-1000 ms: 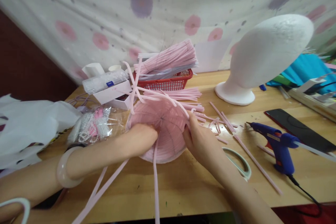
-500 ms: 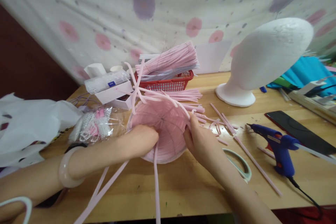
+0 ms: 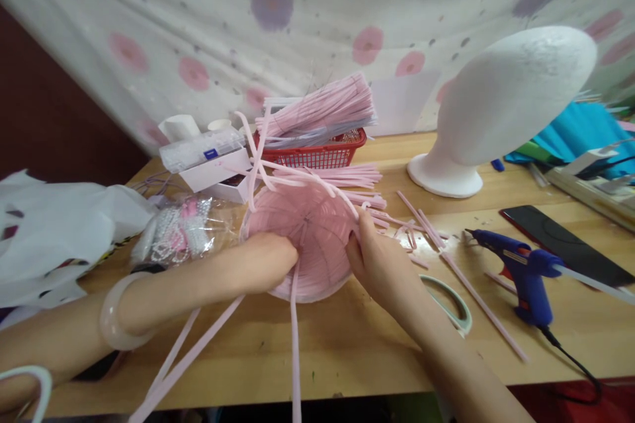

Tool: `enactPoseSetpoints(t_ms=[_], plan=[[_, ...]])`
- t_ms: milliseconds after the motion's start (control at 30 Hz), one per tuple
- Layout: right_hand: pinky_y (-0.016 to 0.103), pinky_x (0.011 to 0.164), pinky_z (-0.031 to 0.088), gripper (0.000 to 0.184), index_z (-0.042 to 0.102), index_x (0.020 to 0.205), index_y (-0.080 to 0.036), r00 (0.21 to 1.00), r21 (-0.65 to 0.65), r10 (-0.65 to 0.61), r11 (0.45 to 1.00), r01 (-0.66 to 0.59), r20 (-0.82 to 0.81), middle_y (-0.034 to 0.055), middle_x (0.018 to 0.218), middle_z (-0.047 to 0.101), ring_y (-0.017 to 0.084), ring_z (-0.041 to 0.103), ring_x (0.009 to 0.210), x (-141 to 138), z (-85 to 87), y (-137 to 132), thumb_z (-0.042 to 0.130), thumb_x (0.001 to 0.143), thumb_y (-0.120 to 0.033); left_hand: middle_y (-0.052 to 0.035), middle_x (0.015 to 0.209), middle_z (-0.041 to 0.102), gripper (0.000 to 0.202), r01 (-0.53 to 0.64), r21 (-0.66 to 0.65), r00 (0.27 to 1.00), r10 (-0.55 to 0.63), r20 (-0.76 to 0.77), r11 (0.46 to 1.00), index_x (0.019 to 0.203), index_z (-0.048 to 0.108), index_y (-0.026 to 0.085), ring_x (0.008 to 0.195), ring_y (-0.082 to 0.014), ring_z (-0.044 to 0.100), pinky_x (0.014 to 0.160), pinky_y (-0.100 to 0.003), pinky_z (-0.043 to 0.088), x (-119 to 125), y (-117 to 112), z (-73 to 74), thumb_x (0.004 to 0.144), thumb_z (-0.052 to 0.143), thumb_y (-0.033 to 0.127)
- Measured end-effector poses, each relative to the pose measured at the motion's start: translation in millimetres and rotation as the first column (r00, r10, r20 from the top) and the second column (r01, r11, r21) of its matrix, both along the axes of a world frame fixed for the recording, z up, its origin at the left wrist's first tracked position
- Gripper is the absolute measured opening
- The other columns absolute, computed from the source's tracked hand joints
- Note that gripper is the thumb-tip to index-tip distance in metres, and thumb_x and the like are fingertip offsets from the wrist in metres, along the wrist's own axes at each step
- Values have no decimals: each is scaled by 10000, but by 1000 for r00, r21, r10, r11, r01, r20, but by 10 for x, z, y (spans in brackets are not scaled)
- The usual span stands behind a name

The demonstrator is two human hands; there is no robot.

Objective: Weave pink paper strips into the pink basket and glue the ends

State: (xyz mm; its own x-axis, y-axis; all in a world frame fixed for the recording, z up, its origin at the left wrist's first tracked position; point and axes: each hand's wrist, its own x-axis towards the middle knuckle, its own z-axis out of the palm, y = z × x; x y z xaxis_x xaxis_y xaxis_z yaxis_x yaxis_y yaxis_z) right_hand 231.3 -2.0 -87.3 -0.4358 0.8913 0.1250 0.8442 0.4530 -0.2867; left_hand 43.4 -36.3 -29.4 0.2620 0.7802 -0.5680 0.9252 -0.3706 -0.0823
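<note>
A round, hollow pink piece (image 3: 322,244), shaped like a hat or deep bowl and built of pink chenille stems, opens toward me. My left hand (image 3: 272,258) reaches over its near left rim, with fingers curled inside and mostly hidden. From those fingers a long pink chenille stem (image 3: 295,344) runs down past the table edge. My right hand (image 3: 374,251) pinches the right rim, thumb outside and fingers inside. Other loose stems (image 3: 258,158) cross and stick up at the rim's far left; two more (image 3: 193,357) trail to the lower left.
Behind stands a red basket (image 3: 322,155) of pink stem bundles. To the right are a white foam head (image 3: 501,106), a blue glue gun (image 3: 520,264), a black phone-like slab (image 3: 565,244) and pale green-handled scissors (image 3: 454,304). Bagged beads (image 3: 183,231) lie left.
The view has shifted slightly. Both hands keep nearly the same place on the pink piece; my left forearm sits a little further left.
</note>
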Motion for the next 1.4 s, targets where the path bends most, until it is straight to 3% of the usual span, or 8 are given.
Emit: enactPoseSetpoints(t_ms=[400,600,667,800,967,1133,1200,1400], plan=[[257,476,253,443,370,1353,-48,999,-55,-2,998,5,40,136,758,736,263,674,595,-45,64,-5,369,923,-156,-107,911,742,372,-1,22,1000,1,23,1000,941,739,150,789,-238,714,600,-272,428,-44,-1,47,734,478,-16],[256,477,248,475,343,1385,-49,999,-46,-2,999,4,41,118,724,730,261,676,591,-40,55,-14,365,922,-153,-110,929,700,221,59,257,979,-106,174,965,897,679,133,843,-250,691,682,-320,476,-175,19,-23,869,460,115],[258,477,256,482,344,1388,-43,999,-44,-3,999,6,50,127,731,733,267,677,593,-37,51,-11,363,919,-151,-89,907,701,155,50,269,962,-119,246,962,848,668,136,846,-235,685,706,-314,474,-198,51,-63,872,515,147],[260,485,277,459,387,1365,-48,998,-31,8,1000,-7,56,146,768,738,259,673,595,-37,66,-14,354,918,-147,-53,840,706,140,15,190,932,-83,353,982,773,671,145,833,-200,668,728,-287,447,-214,87,-75,860,563,128],[253,488,282,452,388,1362,-66,1000,-43,-7,999,8,17,127,750,732,246,657,585,-38,80,-25,362,919,-156,-33,866,695,153,-80,59,893,46,448,995,828,604,152,777,-146,633,684,-245,421,-212,50,47,926,504,212],[242,509,293,429,411,1327,-101,997,-9,-6,1000,5,-71,89,721,719,212,616,553,-25,32,-5,365,905,-162,18,744,705,199,-198,-225,789,292,540,954,826,470,191,675,-112,637,636,-212,436,-159,-55,239,970,435,323],[244,525,306,399,427,1290,-104,995,-12,-7,1000,6,-96,90,725,716,211,611,565,-19,16,10,366,900,-164,52,634,668,192,-201,-272,779,322,538,941,834,448,199,594,-98,598,612,-202,421,-146,-109,308,977,408,321],[278,568,364,392,449,1227,-83,961,2,42,999,-43,-274,110,738,692,256,616,647,-13,8,21,342,862,-177,53,603,485,331,-199,45,769,127,627,979,721,406,196,536,-75,422,510,-198,314,-235,-244,416,952,405,433]])
